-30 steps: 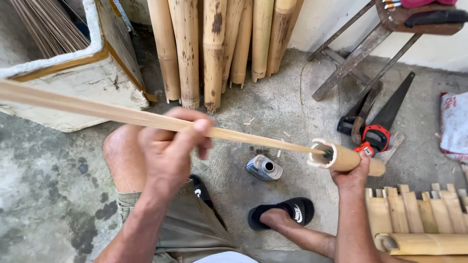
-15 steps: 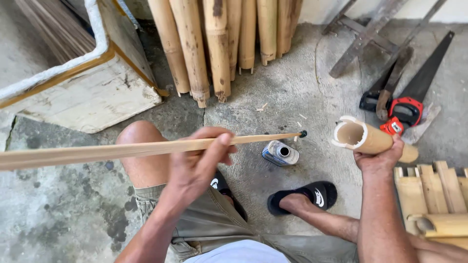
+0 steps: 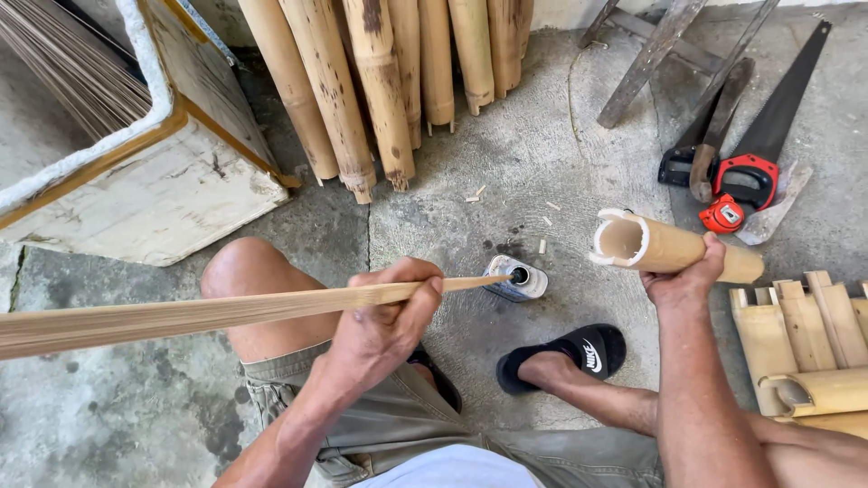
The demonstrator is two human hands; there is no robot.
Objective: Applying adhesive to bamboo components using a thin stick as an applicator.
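Fingers of left hand [image 3: 384, 312] clench bamboo stick [image 3: 181, 316]; right hand [image 3: 683, 276] grips bamboo tube [image 3: 674, 248].

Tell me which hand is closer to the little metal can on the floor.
Left. The left hand grips the bamboo stick just left of the can. The right hand holds the bamboo tube, farther off to the can's right.
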